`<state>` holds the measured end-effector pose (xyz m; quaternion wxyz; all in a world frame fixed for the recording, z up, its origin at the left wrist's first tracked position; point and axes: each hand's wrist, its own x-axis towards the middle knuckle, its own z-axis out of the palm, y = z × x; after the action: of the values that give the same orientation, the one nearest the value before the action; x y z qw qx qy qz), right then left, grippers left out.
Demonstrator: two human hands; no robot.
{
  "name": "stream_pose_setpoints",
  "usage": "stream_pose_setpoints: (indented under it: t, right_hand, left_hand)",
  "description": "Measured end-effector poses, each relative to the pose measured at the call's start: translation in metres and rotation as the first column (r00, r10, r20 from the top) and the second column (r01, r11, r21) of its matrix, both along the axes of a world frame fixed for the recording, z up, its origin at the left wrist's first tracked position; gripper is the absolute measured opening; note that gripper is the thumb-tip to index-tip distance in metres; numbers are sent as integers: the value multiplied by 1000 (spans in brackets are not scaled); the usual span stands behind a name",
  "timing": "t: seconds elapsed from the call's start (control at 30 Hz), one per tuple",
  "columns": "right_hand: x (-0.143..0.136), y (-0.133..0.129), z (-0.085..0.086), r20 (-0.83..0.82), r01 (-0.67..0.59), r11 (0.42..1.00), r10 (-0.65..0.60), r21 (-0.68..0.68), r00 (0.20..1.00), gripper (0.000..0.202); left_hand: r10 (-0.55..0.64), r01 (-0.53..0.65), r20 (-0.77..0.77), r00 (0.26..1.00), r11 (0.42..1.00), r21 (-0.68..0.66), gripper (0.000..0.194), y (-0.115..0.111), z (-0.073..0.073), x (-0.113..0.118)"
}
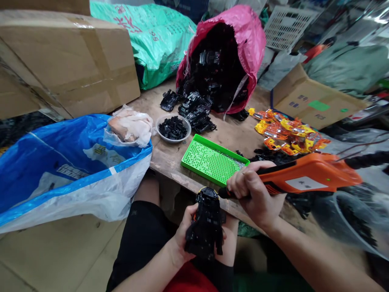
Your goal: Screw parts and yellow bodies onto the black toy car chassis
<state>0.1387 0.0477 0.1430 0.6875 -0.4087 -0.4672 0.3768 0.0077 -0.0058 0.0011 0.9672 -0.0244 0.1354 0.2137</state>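
My left hand (186, 231) is closed around a black plastic toy car (205, 227), underside up, held over my lap. Orange and yellow bits show at the car's edges. My right hand (255, 192) grips an orange electric screwdriver (304, 173) with a white label. Its dark tip end points left, close to the car's far end; whether it touches the car I cannot tell. Just beyond both hands, a green perforated tray (209, 158) of small shiny screws lies on the wooden table (170, 166).
A bowl of black parts (173, 128) stands left of the tray. Black car pieces (197, 107) spill from a pink sack (255, 36). Orange-yellow car bodies (288, 132) lie to the right, near a clear tub (337, 219). A blue-white bag (75, 170) and a cardboard box (75, 61) are at left.
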Motion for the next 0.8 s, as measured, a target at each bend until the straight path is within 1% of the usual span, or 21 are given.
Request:
stream_pose_setpoints:
  t: [0.17,0.33,0.5,0.67,0.8]
  right_hand:
    - [0,1,-2,17,-23,1000,23,0,1000,16]
    - [-1,2,-5,33,-8,999,9,-38,999,20]
    - [-2,5,-7,-23,-17,996,16,-84,1000,22]
    - [-3,8,-11,-34,-25,997,23,-77,999,20]
    - [-6,9,-14,-23,-7,995,5,-96,1000,21]
  left_hand:
    - [17,-16,21,1000,1000,-23,76,0,2,0]
    - [1,0,19,1000,999,-53,74,-1,1,0]
    - [5,-4,6,1000,992,-124,67,0,5,-1]
    - [-45,42,-29,999,995,-94,74,2,10,-3]
    - [-51,48,-28,998,995,-83,81,2,9,-2]
